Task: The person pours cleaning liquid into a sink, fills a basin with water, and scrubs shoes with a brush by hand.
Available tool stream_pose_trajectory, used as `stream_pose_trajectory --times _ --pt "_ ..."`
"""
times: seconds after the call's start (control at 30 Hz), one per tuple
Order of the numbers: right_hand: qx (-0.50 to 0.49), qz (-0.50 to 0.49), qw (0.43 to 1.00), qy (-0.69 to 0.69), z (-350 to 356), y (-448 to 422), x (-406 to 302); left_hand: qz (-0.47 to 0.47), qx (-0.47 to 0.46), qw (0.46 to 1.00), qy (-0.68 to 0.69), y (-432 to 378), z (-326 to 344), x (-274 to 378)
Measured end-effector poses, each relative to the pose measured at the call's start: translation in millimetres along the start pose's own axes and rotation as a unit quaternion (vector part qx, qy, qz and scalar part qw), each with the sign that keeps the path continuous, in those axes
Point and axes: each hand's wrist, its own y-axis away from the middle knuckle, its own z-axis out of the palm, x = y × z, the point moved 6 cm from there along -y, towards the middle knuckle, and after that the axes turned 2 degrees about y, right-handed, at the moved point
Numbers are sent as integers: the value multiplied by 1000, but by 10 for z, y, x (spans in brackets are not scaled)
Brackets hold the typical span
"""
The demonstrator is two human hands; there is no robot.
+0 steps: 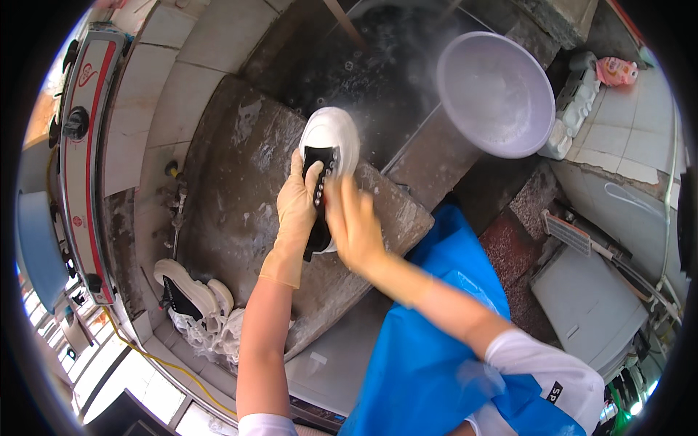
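Observation:
A white sneaker with a black tongue panel (pixel 330 128) is held toe-up over a wet concrete slab (pixel 256 180). My left hand (pixel 299 196), in a pale latex-type glove, grips it along one side with the thumb on the black part. On the opposite side, my right hand (pixel 354 223) lies against the shoe, also gloved and blurred by motion. Its fingers are extended close together, and whether they hold anything small is hidden. A row of shiny beads or eyelets edges the black panel.
A lavender plastic basin (pixel 496 92) with suds stands at the upper right, beside a dark trough of water (pixel 381 65). More white-and-black shoes (pixel 191 294) lie lower left. A gas stove (pixel 87 163) lines the left edge. A wall tap (pixel 177 201) juts near the slab.

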Motion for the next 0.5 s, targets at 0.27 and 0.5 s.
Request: stream_pose_trajectory --times 0.27,0.5 --pt "-10 -174 971 163 -599 -910 -114 87 -136 965 -204 -71 -53 91" --pt "-216 -218 874 377 260 -1398 -382 90 -125 963 -221 -130 22 71"
